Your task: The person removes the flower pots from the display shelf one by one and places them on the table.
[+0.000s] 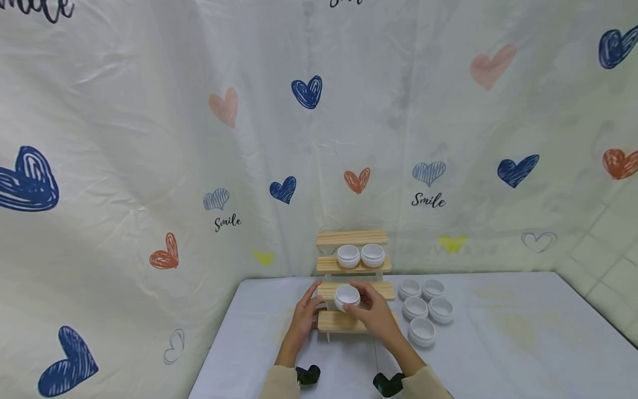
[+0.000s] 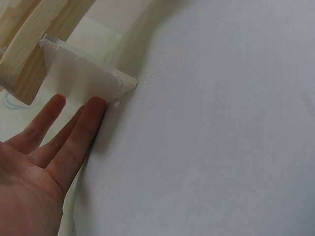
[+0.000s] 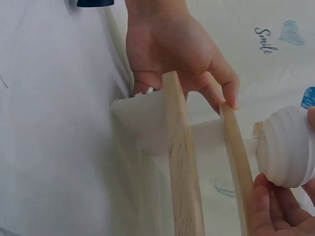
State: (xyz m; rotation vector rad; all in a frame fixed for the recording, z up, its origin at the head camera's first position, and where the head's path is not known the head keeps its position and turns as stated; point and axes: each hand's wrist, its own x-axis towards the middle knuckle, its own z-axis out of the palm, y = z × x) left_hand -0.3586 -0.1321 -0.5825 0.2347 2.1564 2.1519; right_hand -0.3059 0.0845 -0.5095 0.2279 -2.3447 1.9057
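Observation:
A small stepped stand with wooden shelves (image 1: pixel 344 321) and a whitish side panel (image 2: pixel 83 69) stands against the back cloth. My left hand (image 1: pixel 303 321) is at the stand's left side, fingers extended; in the right wrist view a fingertip of the left hand (image 3: pixel 172 46) touches a shelf end (image 3: pixel 236 162). With thumb and fingers, my right hand (image 1: pixel 376 316) grips a small white bowl (image 1: pixel 347 296) at the second shelf from the bottom. Whether the bowl bears on the shelf, I cannot tell. Two white bowls (image 1: pixel 372 255) sit side by side on a higher shelf.
Several white bowls (image 1: pixel 422 331) are grouped on the white-covered table (image 1: pixel 488 354), right of the stand. Behind rises a cloth (image 1: pixel 379 127) printed with hearts. Black straps or devices (image 1: pixel 308 375) are at both wrists.

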